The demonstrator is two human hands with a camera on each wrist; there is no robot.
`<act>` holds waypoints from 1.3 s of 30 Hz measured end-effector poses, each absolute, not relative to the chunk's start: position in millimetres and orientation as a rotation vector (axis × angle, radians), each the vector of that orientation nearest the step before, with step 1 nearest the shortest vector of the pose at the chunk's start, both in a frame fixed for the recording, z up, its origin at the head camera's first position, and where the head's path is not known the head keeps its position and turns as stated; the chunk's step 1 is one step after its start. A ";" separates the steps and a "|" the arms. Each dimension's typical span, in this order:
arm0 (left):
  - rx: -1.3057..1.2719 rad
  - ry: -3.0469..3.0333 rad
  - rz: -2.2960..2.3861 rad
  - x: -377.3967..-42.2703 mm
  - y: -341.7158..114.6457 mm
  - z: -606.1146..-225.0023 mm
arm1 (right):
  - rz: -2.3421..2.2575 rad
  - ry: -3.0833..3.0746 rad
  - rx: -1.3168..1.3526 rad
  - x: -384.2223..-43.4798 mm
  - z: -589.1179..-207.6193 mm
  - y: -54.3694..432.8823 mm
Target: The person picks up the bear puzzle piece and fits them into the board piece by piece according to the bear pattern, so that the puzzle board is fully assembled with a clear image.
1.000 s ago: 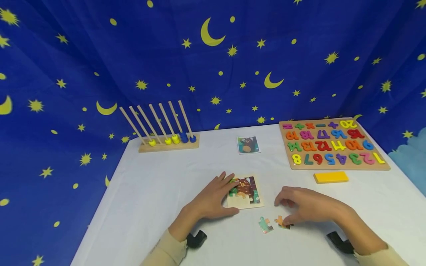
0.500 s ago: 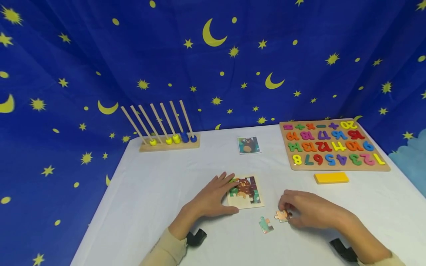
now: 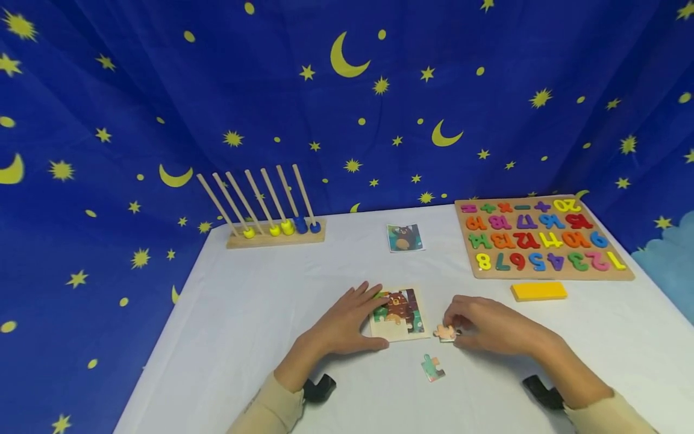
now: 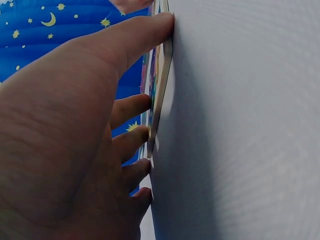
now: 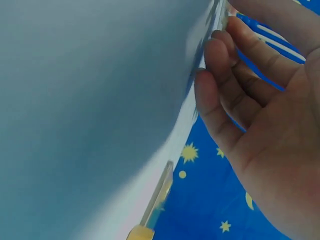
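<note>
A square wooden jigsaw tray (image 3: 389, 331) with a partly assembled bear picture lies mid-table. My left hand (image 3: 347, 319) rests at its left side, fingers spread, fingertips on the picture and thumb by the lower edge. In the left wrist view the thumb (image 4: 145, 32) touches the tray's edge. My right hand (image 3: 488, 325) pinches an orange-brown jigsaw piece (image 3: 446, 332) between thumb and fingers, just right of the tray. A green jigsaw piece (image 3: 432, 367) lies on the cloth below. In the right wrist view the fingers (image 5: 220, 95) curl inward and the held piece is mostly hidden.
A bear picture card (image 3: 405, 237) lies behind the tray. At the back left stands a wooden peg rack (image 3: 276, 240) with yellow and blue beads. A number board (image 3: 547, 238) and a yellow block (image 3: 539, 291) are on the right. A star-patterned curtain (image 3: 271, 90) hangs behind.
My right hand has taken the orange-brown piece and moved it up and left, close to the tray's right edge. My left hand stays in place on the tray.
</note>
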State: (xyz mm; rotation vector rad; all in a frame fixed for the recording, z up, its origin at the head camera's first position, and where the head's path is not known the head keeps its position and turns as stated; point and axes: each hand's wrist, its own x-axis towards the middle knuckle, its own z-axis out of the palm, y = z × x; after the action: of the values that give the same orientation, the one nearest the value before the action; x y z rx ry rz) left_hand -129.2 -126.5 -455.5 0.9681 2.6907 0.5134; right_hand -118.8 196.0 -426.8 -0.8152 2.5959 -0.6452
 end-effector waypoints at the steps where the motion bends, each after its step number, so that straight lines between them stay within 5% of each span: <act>1: 0.969 2.690 0.513 -128.9 -126.7 -455.4 | -0.645 2.600 -0.824 -120.4 -427.0 193.7; 39: 0.831 2.919 0.539 -120.0 -107.7 -464.3 | -0.694 2.574 -1.074 -143.8 -434.3 126.0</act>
State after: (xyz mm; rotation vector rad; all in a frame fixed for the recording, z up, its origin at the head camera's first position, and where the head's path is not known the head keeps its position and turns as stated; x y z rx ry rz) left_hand -120.0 -107.7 -464.3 0.8306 2.9189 0.5387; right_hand -143.8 126.0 -434.3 -1.0742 2.5740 -0.6936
